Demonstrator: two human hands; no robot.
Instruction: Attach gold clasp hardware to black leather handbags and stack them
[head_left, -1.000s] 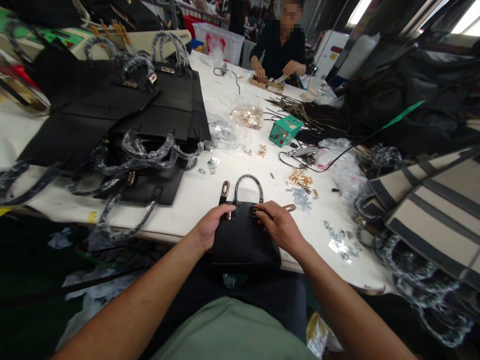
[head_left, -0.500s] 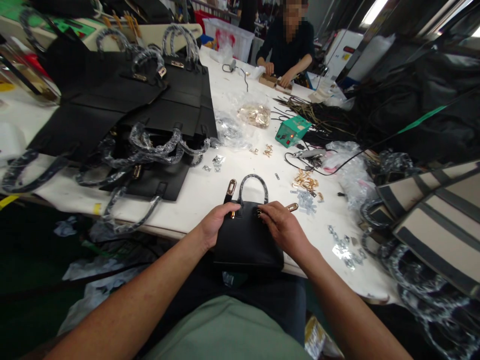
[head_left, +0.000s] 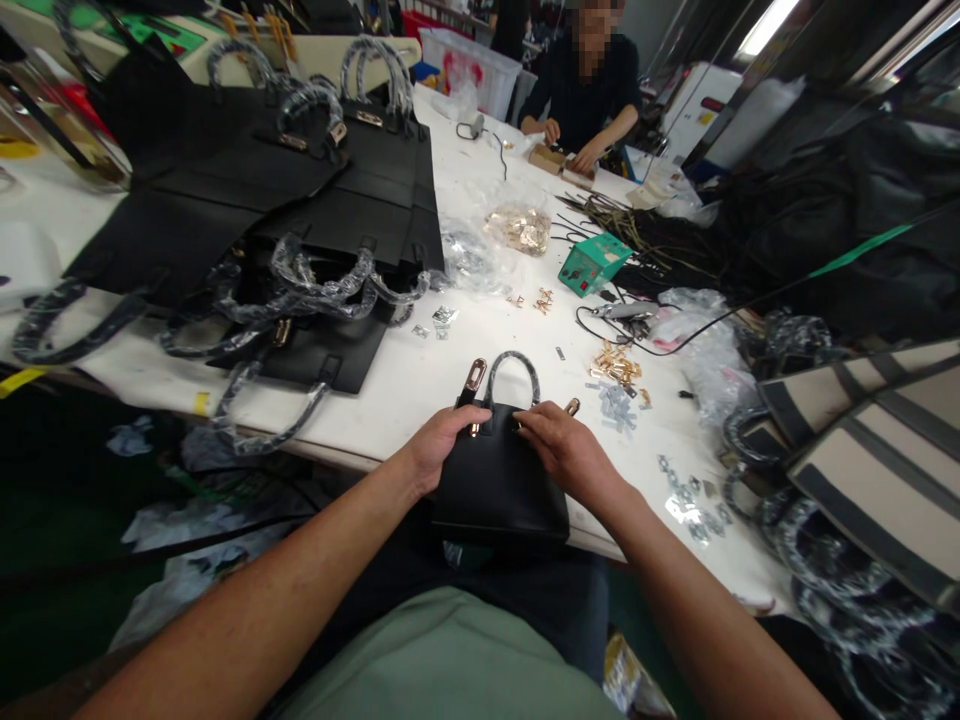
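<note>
A small black handbag [head_left: 502, 480] rests upright at the table's front edge, its wrapped handle [head_left: 514, 362] standing up. My left hand [head_left: 442, 440] grips the bag's upper left corner, thumb beside a gold fitting [head_left: 475, 428]. A strap with a gold plate [head_left: 475, 374] sticks up just above that thumb. With fingers pressed together, my right hand [head_left: 562, 445] pinches at the bag's upper right, on a small gold piece mostly hidden by the fingertips. Another gold-tipped strap end [head_left: 573, 406] shows behind the right hand.
Flat black bag pieces with wrapped handles [head_left: 300, 390] cover the left of the table [head_left: 405, 430]. Gold parts [head_left: 615, 362], silver plates [head_left: 616, 405] and a green box [head_left: 594, 264] lie beyond and to the right. Striped bags are at far right; a person works across the table.
The view has shifted slightly, so the table's contents appear a little further right. The strap end behind my right hand shows less. Both hands keep their places on the bag.
</note>
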